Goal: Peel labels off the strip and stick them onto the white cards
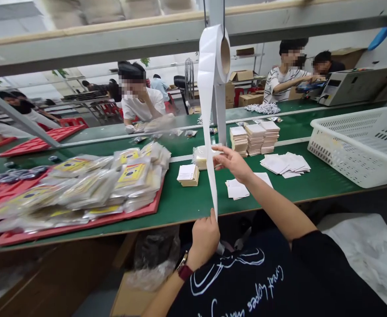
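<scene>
A roll of white label tape [224, 57] hangs from the overhead frame, and its long strip [207, 110] runs down in front of me. Low on this strip, by the table's front edge, my left hand [206, 235] is closed around the lower end. My right hand [234, 164] is beside the middle of the strip, fingers apart and slightly curled, the fingertips at its edge. Whether they touch it I cannot tell. Just behind the strip are a small stack of white cards [188, 172] and a plastic-wrapped bundle [200, 156].
Bagged packs with yellow labels [130, 172] pile on a red tray [147, 210] at left. To the right are card stacks [255, 137], loose cards [285, 164] and a white basket [355, 169]. Co-workers [143, 105] sit across the green table [176, 209]. A metal post [221, 114] stands ahead.
</scene>
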Demonstrator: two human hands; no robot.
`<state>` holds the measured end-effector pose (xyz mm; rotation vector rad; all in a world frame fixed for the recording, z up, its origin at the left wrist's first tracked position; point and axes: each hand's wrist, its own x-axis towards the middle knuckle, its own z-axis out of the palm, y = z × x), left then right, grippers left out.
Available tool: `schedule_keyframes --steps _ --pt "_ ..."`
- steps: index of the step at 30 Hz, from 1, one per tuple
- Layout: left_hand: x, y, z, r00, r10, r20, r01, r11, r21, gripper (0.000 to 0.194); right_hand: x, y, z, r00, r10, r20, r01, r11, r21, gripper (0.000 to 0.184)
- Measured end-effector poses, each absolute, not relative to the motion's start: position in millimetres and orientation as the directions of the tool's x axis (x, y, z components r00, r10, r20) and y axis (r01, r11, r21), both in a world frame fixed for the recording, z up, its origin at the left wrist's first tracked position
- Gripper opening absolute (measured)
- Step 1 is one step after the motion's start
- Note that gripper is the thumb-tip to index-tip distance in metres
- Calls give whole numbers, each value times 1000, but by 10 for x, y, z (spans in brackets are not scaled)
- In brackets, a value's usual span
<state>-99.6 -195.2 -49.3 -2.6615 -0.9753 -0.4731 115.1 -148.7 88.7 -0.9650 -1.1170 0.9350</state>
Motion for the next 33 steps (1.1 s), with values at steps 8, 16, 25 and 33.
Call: schedule_keyframes --steps 8,16,25,33 --pt "-908 -1851 -724 721 635 278 596 -773 218 51 1164 -843 1702 330 879 344 -66 385 -921 40" --pt "-1005 -1765 -1026 702 648 296 581 -761 288 52 1317 -719 2056 354 827 437 -72 490 -869 37" --pt "-1168 -1739 -1320 764 597 246 339 -695 635 57 1357 -637 2186 307 818 487 -156 548 -822 33" --pt "-1260 -1649 -1076 795 584 163 50 -331 942 84 1390 -763 2100 352 803 480 -192 564 -803 34"
